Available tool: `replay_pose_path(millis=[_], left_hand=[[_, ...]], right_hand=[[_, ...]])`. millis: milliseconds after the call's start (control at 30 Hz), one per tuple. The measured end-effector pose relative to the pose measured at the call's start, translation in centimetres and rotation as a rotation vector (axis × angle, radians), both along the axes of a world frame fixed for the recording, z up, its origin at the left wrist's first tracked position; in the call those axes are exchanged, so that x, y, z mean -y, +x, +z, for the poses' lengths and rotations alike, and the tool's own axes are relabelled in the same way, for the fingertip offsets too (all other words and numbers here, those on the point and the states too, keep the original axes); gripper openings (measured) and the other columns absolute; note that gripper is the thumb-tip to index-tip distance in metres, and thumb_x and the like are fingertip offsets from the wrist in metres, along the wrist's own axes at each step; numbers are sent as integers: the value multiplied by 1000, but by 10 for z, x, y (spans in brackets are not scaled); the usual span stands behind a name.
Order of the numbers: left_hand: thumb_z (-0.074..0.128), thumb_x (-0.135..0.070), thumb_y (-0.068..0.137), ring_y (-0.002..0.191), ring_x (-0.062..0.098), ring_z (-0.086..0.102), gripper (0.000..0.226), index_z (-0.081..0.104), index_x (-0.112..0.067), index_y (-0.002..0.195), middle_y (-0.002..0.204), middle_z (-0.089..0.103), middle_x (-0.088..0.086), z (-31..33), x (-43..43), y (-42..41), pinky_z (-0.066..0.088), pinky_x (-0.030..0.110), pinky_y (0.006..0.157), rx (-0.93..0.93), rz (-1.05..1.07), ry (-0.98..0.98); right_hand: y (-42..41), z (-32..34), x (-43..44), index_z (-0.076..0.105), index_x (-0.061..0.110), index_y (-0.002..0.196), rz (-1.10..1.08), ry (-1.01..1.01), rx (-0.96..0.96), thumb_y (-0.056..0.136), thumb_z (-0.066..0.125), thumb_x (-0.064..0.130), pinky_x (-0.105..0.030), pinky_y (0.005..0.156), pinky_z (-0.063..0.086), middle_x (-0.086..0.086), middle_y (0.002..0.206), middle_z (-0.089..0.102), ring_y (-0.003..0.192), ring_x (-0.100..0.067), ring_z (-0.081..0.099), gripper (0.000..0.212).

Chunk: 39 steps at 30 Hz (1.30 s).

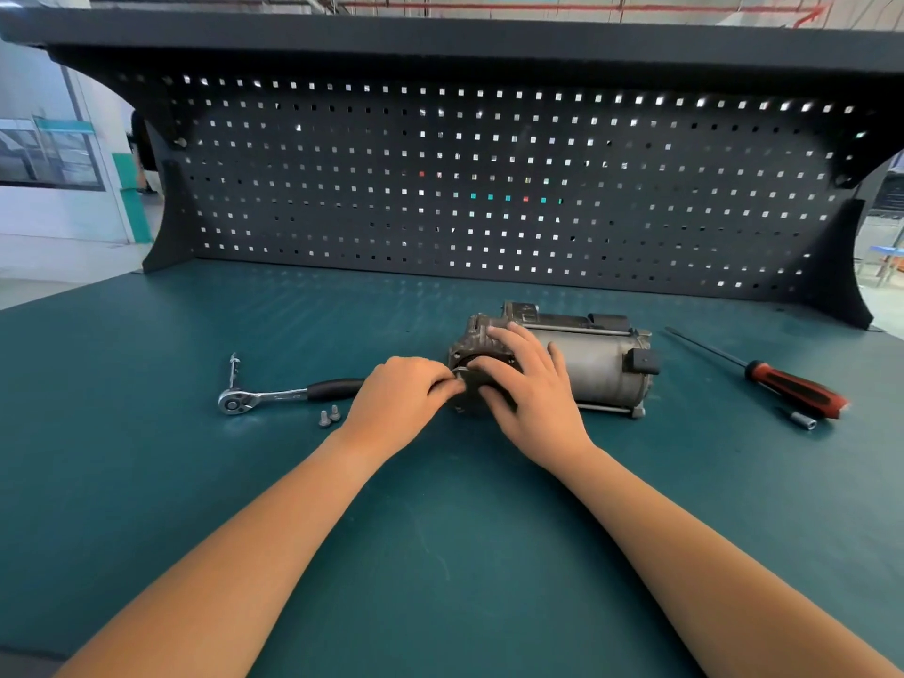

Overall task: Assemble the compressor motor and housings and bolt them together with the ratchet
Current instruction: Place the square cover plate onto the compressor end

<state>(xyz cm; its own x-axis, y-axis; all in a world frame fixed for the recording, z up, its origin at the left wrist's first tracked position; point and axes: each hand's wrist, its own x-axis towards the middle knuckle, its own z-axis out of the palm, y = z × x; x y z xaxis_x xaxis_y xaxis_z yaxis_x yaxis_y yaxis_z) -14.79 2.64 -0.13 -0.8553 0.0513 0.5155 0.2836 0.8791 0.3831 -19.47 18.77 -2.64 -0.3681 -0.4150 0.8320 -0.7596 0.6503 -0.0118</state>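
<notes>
The grey compressor motor (599, 367) lies on its side on the green bench, its cast housing end (472, 337) pointing left. My right hand (531, 389) lies over that end, fingers spread across a dark round cover (477, 386) on its face. My left hand (403, 396) is at the cover's left edge, its fingertips pinching something small there, possibly a bolt; the thing itself is hidden. The ratchet (274, 396) lies left of my hands, with two loose bolts (329, 415) just in front of it.
A red-and-black screwdriver (778, 379) lies at the right with a small socket bit (802, 421) beside it. A short extension bar (234, 369) sits behind the ratchet head. A black pegboard (489, 188) closes the back of the bench.
</notes>
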Motion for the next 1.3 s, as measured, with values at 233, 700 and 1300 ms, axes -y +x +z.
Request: replay_pose_path(millis=[233,700,1300], left_hand=[[67,-26,84,84,13,62,20,65,-15,101,94,65,-5,-4,3,-1,48,34,81,-88,-12,95],[65,-22,86,83,19,63,13,71,-14,94,91,69,-1,-8,-3,-10,49,36,76,-216,60,139],[72,-21,80,65,-11,55,12,63,-23,72,67,59,-19,-8,-1,-25,41,3,62,-83,53,488]], right_hand=[[1,-2,2,73,7,91,45,-46,-70,71,69,5,-67,86,36,-4,86,70,104,-32,64,20],[-4,6,5,75,5,89,-23,-105,-67,66,81,1,-57,78,49,-13,74,62,79,-34,64,25],[-9,9,9,75,9,94,-37,-141,66,75,74,8,-66,90,39,-20,110,63,110,-42,56,20]])
